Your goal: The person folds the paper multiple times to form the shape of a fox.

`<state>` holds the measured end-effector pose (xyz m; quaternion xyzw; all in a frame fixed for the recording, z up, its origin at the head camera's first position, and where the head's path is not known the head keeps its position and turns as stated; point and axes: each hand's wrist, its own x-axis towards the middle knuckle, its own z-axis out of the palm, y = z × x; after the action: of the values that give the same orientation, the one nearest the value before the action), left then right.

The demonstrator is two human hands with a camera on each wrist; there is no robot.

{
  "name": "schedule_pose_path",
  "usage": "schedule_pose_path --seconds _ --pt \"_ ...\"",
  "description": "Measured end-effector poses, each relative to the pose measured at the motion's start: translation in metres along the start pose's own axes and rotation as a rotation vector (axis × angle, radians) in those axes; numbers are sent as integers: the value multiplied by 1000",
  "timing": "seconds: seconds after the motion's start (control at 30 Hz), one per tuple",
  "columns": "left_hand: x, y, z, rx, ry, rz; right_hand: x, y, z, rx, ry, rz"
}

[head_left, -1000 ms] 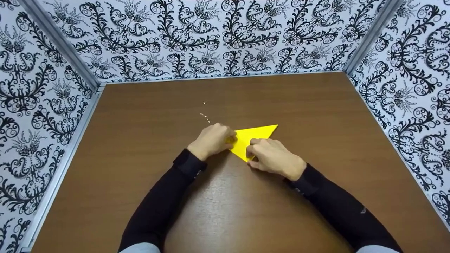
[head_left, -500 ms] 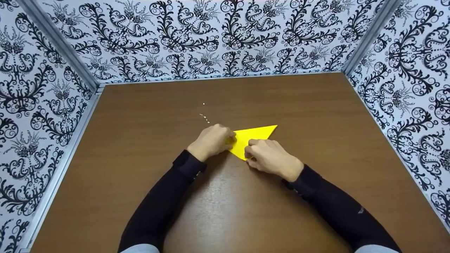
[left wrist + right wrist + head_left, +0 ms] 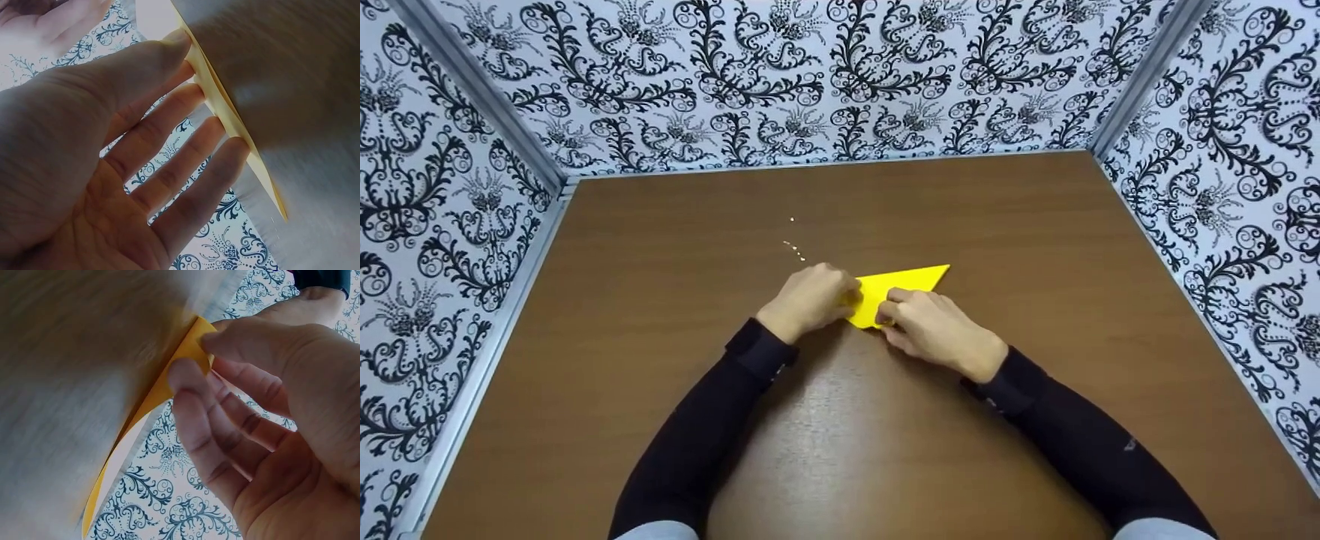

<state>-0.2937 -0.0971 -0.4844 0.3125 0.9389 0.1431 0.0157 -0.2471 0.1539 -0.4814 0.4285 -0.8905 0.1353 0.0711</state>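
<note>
A sheet of yellow folded paper (image 3: 911,281) lies on the brown table in the head view, its pointed corner toward the back right. My left hand (image 3: 811,298) rests on its left end; in the left wrist view the fingertips and thumb of that left hand (image 3: 152,152) press along the paper (image 3: 229,119). My right hand (image 3: 943,328) is at the near edge, pinching the paper's near corner, which is turned up. In the right wrist view thumb and fingers of the right hand (image 3: 253,410) hold the bent paper (image 3: 151,400). Fingers hide part of the near edge.
Small white specks (image 3: 795,250) lie on the table (image 3: 675,247) beyond my left hand. Patterned panels (image 3: 840,75) in metal frames stand at the table's back and both sides.
My right hand has moved slightly left and away from me, bringing the paper's near corner with it. That corner, pointing toward me before, now turns upward. The left hand stays in place.
</note>
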Motion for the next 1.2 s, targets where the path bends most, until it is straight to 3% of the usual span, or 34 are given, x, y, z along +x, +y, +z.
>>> schedule_pose_path --seconds 0.43,0.63,1.2 --pt "-1 -1 2 -32 0 -26 2 4 -4 148 34 -49" --pt "-1 -1 0 -31 -2 -28 3 5 -5 150 74 -60" --pt "0 -2 0 -25 -2 -10 7 9 -7 237 78 -8"
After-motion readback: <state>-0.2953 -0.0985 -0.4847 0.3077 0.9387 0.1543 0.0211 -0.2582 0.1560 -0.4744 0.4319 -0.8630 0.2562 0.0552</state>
